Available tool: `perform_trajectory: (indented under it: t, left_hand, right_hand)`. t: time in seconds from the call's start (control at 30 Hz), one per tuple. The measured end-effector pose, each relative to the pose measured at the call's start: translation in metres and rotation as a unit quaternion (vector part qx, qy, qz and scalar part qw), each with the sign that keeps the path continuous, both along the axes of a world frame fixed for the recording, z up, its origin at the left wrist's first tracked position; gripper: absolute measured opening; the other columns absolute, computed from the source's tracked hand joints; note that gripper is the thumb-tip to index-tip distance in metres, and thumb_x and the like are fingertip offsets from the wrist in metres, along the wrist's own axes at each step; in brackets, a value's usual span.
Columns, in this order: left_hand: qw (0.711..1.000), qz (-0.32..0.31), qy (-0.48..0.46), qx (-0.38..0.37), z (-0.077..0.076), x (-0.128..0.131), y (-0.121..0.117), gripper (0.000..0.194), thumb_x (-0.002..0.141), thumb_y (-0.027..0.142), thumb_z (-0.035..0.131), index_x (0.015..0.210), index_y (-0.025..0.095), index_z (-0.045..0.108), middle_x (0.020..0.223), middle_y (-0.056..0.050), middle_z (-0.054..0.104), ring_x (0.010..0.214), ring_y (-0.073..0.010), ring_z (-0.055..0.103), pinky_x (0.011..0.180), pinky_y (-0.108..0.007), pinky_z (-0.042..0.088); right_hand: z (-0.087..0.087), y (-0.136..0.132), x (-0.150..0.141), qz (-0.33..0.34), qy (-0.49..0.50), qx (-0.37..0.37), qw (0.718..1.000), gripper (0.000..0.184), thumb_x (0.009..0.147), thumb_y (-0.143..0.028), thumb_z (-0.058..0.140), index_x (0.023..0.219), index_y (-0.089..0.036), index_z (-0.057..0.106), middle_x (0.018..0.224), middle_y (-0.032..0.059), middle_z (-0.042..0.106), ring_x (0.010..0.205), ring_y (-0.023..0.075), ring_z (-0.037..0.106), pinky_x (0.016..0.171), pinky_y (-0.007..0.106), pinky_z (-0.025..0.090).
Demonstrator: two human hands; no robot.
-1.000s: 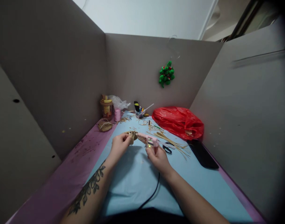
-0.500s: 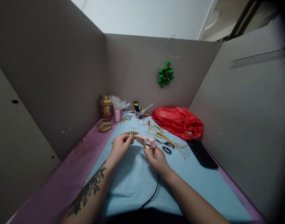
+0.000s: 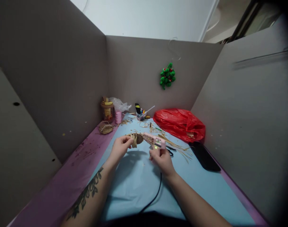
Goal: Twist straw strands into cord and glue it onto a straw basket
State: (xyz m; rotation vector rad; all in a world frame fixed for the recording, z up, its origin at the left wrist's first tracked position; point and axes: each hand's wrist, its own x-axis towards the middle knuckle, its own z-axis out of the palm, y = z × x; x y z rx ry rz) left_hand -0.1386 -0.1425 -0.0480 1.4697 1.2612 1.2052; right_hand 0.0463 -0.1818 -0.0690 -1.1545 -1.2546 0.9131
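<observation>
My left hand (image 3: 121, 146) pinches a small woven straw piece (image 3: 134, 140), brownish and partly hidden by the fingers, held above the blue sheet (image 3: 134, 186). In my right hand (image 3: 163, 160) is a pink glue gun (image 3: 155, 141), gripped by its handle with a small green light lit. Its nozzle points left, close to the straw piece; whether they touch I cannot tell. A black cord (image 3: 155, 195) runs from the gun toward me. Scissors (image 3: 171, 151) lie partly hidden behind the gun, beside loose straw strips (image 3: 179, 145).
A red plastic bag (image 3: 179, 123) and a black phone-like slab (image 3: 204, 156) lie on the right. At the back stand a pen holder (image 3: 141, 115), a pink thread spool (image 3: 118, 117) and a lidded cup (image 3: 107, 110). A small woven piece (image 3: 105, 128) rests on the left. Grey partitions enclose three sides.
The glue gun has moved right and slightly up, away from my left fingers, now covering more of the scissors. The straw piece has turned and shows more of its surface.
</observation>
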Motion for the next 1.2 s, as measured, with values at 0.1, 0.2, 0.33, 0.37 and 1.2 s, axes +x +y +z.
perform_trajectory:
  t: [0.1, 0.2, 0.33, 0.37, 1.2]
  left_hand:
    - [0.999, -0.04, -0.009, -0.024, -0.002, 0.006, -0.003, 0.029, 0.073, 0.042, 0.057, 0.07, 0.013, 0.063, 0.053, 0.001, 0.056, 0.04, -0.0062, 0.038, 0.039, -0.019, 0.027]
    - [0.997, -0.068, 0.002, -0.028, -0.003, 0.014, -0.007, 0.029, 0.073, 0.042, 0.057, 0.071, 0.013, 0.063, 0.053, 0.001, 0.058, 0.04, -0.0068, 0.04, 0.04, -0.019, 0.029]
    - [0.997, -0.073, 0.036, -0.009, -0.001, 0.024, -0.014, 0.028, 0.073, 0.04, 0.056, 0.068, 0.013, 0.064, 0.052, 0.0, 0.059, 0.043, -0.008, 0.044, 0.043, -0.02, 0.032]
    - [0.996, -0.076, 0.042, -0.004, -0.001, 0.026, -0.016, 0.028, 0.073, 0.04, 0.056, 0.068, 0.013, 0.064, 0.053, 0.0, 0.059, 0.044, -0.0084, 0.045, 0.043, -0.02, 0.033]
    - [0.987, -0.088, 0.11, 0.083, -0.01, 0.03, -0.014, 0.025, 0.076, 0.034, 0.054, 0.071, 0.013, 0.066, 0.064, -0.002, 0.062, 0.06, -0.0121, 0.051, 0.056, -0.021, 0.037]
  right_hand:
    - [0.006, 0.003, -0.007, -0.001, 0.074, -0.009, 0.997, 0.026, 0.061, -0.034, 0.069, 0.075, -0.015, 0.057, 0.058, -0.0003, 0.06, 0.05, 0.0137, 0.055, 0.05, 0.026, 0.046]
    - [0.004, 0.007, -0.011, -0.021, 0.098, -0.009, 0.995, 0.025, 0.063, -0.033, 0.067, 0.079, -0.014, 0.059, 0.063, 0.0008, 0.061, 0.055, 0.0143, 0.057, 0.052, 0.025, 0.046]
    - [-0.002, 0.011, -0.011, -0.068, 0.066, -0.014, 0.995, 0.023, 0.066, -0.034, 0.065, 0.071, -0.013, 0.06, 0.06, 0.0023, 0.06, 0.053, 0.0143, 0.055, 0.048, 0.024, 0.043]
    - [-0.002, 0.011, -0.011, -0.073, 0.06, -0.013, 0.995, 0.023, 0.065, -0.034, 0.065, 0.069, -0.013, 0.059, 0.059, 0.0021, 0.06, 0.053, 0.0139, 0.054, 0.048, 0.024, 0.043]
    - [-0.002, 0.014, -0.011, -0.128, -0.058, 0.028, 0.99, 0.013, 0.065, -0.027, 0.061, 0.062, -0.016, 0.056, 0.055, -0.0016, 0.055, 0.052, 0.0121, 0.047, 0.051, 0.023, 0.039]
